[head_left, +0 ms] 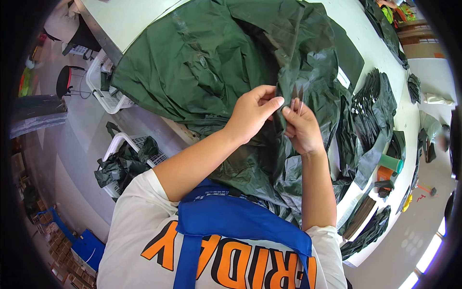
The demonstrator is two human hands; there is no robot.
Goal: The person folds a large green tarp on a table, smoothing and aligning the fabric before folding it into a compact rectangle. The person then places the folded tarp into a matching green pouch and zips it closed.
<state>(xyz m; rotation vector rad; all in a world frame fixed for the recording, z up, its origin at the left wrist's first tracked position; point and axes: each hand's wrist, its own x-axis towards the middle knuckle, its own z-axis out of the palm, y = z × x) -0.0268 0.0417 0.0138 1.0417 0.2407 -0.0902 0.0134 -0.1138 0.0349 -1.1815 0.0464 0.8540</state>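
A large dark green waterproof garment point(207, 62) spreads over the white table and hangs down toward my body. My left hand point(252, 113) pinches a folded edge of it between thumb and fingers. Close beside it, my right hand point(302, 127) is closed around small thread snips point(299, 92), whose two pointed metal blades stick up past the fingers against the fabric. The right fingertips also touch the green edge near my left thumb. Folds of the garment hide part of the left fingers.
To the right on the white table point(344, 12) lie a bundle of dark green pieces point(370, 106), a green-capped cylinder point(392, 164) and a brown flat stack point(358, 219). Left of the table stand white plastic baskets, one with dark green scraps point(122, 166). Another person point(433, 132) is at the far right.
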